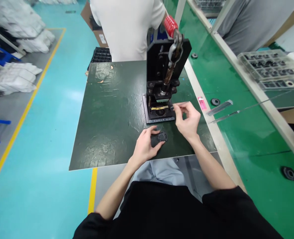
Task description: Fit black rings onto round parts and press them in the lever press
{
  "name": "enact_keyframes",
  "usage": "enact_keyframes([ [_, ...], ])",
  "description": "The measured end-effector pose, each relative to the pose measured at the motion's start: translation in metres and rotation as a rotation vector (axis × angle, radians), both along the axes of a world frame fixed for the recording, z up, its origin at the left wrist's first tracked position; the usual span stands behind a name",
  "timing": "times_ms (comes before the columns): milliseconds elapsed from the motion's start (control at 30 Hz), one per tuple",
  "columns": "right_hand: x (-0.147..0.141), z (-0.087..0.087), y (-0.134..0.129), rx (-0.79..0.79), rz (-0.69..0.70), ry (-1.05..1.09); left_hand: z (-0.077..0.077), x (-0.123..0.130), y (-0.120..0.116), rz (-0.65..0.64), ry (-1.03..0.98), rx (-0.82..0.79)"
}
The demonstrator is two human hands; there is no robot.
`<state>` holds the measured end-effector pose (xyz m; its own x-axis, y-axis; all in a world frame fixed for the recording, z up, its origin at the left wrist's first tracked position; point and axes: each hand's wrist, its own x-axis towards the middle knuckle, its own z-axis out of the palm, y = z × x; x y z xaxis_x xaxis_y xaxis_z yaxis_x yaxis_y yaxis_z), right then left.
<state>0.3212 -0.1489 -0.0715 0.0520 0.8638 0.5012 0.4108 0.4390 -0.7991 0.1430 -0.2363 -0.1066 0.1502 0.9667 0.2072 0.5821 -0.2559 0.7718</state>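
Thumb and fingers of my left hand [147,143] are closed around the edge of a round black plastic part [162,136], low over the dark green table mat in front of a hand press. My right hand [188,119] is pinched at the right side of the press base. A thin, dark sliver seems to show at its fingertips, too small to name. The black toggle press [165,76] stands upright with its red handle [170,26] raised. Across its lower fixture lies a yellow strip [159,108], under the press head and apart from it.
Right of the mat, a green bench [246,146] holds bundles of thin metal rods [220,108], a pink label [202,103] and black round parts [289,173]. A compartment tray [271,68] sits farther right. A person in white [127,30] is behind the press.
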Motion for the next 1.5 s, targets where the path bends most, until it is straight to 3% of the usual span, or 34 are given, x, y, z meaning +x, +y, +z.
enact_keyframes([
  [133,0.009,-0.01,-0.045,-0.253,0.15,0.053,0.0,0.002,0.001,-0.025,0.0,0.0],
  [267,0.011,-0.031,-0.064,-0.334,0.13,0.079,0.002,0.003,0.001,-0.033,-0.004,-0.009],
  [367,0.011,-0.035,-0.062,-0.327,0.135,0.033,0.002,0.003,0.001,-0.026,-0.007,-0.017],
  [667,0.009,-0.023,-0.062,-0.215,0.17,-0.153,0.002,0.005,0.001,-0.024,0.007,-0.03],
  [933,0.005,-0.026,-0.062,-0.036,0.22,-0.349,0.001,0.005,0.0,-0.022,0.03,-0.01],
  [1067,0.002,-0.03,-0.059,-0.05,0.232,-0.335,0.002,0.005,0.001,-0.019,0.025,-0.001],
  [1133,0.003,-0.03,-0.059,-0.092,0.175,-0.194,0.003,0.005,0.002,-0.017,0.031,-0.006],
  [1233,0.012,-0.025,-0.059,-0.061,-0.03,0.029,0.003,0.005,0.003,-0.011,0.032,-0.013],
  [1333,0.027,-0.014,-0.064,0.086,-0.122,-0.125,0.001,0.005,0.002,-0.009,0.031,0.0],
  [1433,0.037,-0.004,-0.072,0.097,0.026,-0.282,0.001,0.005,0.002,-0.013,0.02,0.009],
  [1500,0.036,-0.003,-0.078,-0.012,0.13,-0.212,0.0,0.004,0.002,-0.011,0.01,0.008],
])
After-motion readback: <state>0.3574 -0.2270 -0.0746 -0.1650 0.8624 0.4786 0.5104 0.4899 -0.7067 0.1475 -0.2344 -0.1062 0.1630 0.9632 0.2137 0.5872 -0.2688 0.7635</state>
